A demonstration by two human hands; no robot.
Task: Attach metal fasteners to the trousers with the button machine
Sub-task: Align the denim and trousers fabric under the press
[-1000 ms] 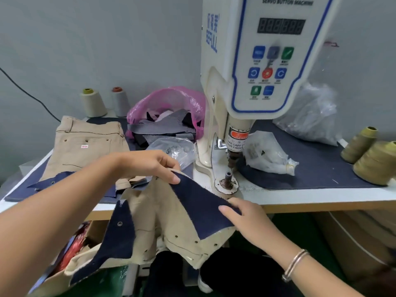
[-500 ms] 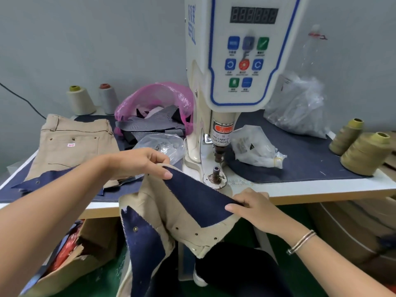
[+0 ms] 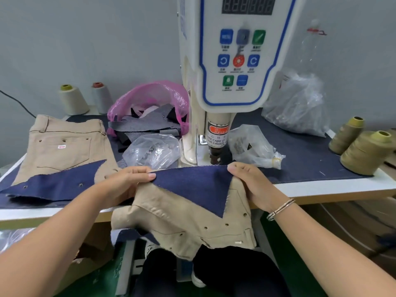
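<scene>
Your left hand (image 3: 126, 181) pinches the top edge of the navy-blue denim lining flap (image 3: 197, 187) of the beige cotton trousers (image 3: 180, 221), thumb on top. Your right hand (image 3: 250, 183) grips the flap's other corner, fingers curled over the edge. You hold the cloth at the front edge of the surface (image 3: 321, 187), just before the white upright button machine (image 3: 227, 61) — its lower die is hidden behind the flap. Small metal fasteners dot the beige cloth below.

A label on the machine's ram reads "TAKE CARE OF YOUR FINGER"; the button captions are too small to read. A second pair of beige trousers (image 3: 64, 144) lies to the left with a small red-lettered tag, illegible. The white surface carries a dark blue mat (image 3: 300, 159), a pink plastic bag of fabric scraps (image 3: 150, 103), clear plastic bags (image 3: 295, 103) and olive thread cones (image 3: 364, 153) — the wall behind is plain grey.
</scene>
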